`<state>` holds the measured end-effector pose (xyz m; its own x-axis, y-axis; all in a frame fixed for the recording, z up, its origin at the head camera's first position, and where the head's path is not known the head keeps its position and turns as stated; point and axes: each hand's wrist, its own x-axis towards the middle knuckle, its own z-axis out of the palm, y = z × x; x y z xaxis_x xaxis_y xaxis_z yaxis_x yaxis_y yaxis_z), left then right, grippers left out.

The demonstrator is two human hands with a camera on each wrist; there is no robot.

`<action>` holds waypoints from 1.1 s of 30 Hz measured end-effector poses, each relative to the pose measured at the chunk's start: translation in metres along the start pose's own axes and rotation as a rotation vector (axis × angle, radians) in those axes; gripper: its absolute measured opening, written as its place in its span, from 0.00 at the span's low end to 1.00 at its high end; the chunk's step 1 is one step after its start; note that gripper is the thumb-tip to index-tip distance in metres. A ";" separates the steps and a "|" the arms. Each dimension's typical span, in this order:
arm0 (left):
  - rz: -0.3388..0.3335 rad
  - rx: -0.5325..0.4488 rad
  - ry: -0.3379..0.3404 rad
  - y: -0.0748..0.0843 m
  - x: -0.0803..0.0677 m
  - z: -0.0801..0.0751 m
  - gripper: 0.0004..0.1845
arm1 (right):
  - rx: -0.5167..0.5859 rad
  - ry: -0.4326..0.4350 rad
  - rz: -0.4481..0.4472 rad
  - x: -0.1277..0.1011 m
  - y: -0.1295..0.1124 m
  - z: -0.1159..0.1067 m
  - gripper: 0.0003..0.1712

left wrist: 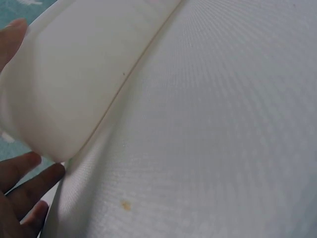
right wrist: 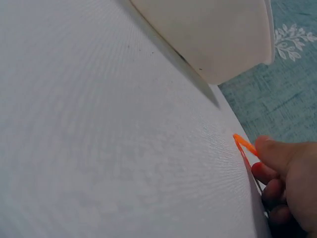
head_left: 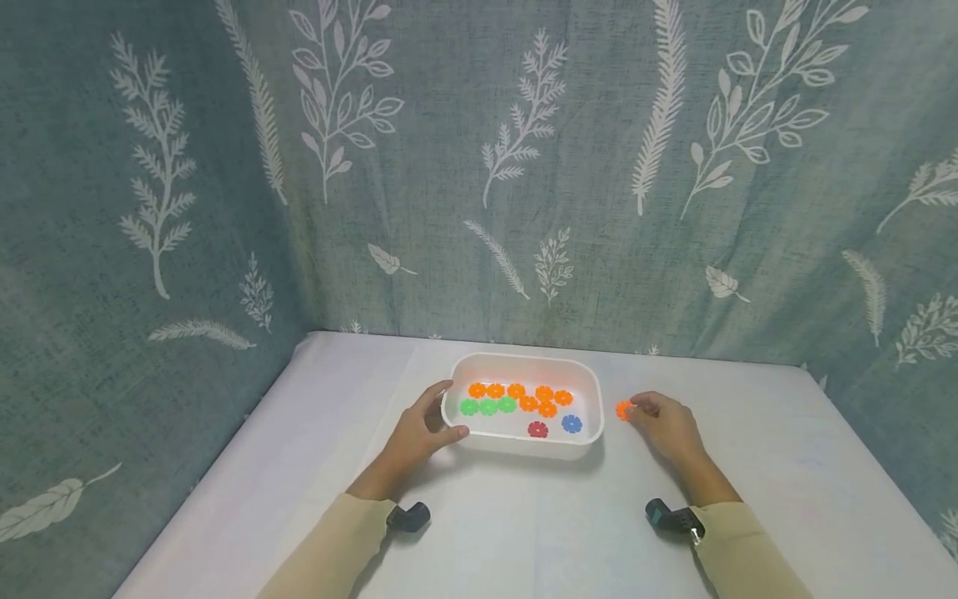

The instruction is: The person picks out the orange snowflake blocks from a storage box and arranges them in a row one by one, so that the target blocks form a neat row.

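A white plastic tub [head_left: 524, 441] stands on the table, holding several notched plastic discs. Orange discs [head_left: 516, 390] lie along its back and middle. Three green discs [head_left: 489, 407] lie in a row at the left. A red disc [head_left: 537, 429] and a blue disc [head_left: 572, 423] are near the front right. My left hand [head_left: 415, 433] holds the tub's left end, thumb at the front rim and fingers round the side. Right of the tub, my right hand [head_left: 669, 424] pinches an orange notched disc [right wrist: 245, 144] between thumb and fingers, tilted close to the tabletop.
The table has a white cover [head_left: 479, 524]. Patterned green curtains [head_left: 449, 166] hang behind it and at both sides. A dark wrist device [head_left: 408, 517] is on the left sleeve, and another device [head_left: 674, 520] on the right.
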<state>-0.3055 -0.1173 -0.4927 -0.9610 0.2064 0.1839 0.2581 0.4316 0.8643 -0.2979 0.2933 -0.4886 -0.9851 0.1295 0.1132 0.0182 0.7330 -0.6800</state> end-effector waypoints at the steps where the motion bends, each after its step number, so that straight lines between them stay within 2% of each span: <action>1: -0.001 0.000 0.000 0.000 0.000 0.000 0.46 | -0.007 -0.004 -0.001 0.000 0.000 0.000 0.18; 9: -0.024 0.000 0.000 -0.001 0.000 0.001 0.45 | -0.015 -0.052 0.065 -0.003 -0.001 0.002 0.26; 17: -0.032 0.017 0.003 0.000 0.001 0.001 0.45 | -0.027 -0.067 0.089 -0.001 -0.003 0.003 0.27; 26: -0.009 -0.012 -0.002 -0.002 0.002 0.002 0.44 | -0.083 -0.100 0.096 0.000 -0.002 0.002 0.28; 33: -0.013 0.000 0.003 0.000 0.001 0.001 0.45 | -0.072 -0.107 0.121 0.001 -0.005 0.004 0.29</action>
<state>-0.3060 -0.1166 -0.4925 -0.9645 0.1983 0.1742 0.2457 0.4339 0.8668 -0.2995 0.2875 -0.4877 -0.9874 0.1510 -0.0470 0.1466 0.7625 -0.6301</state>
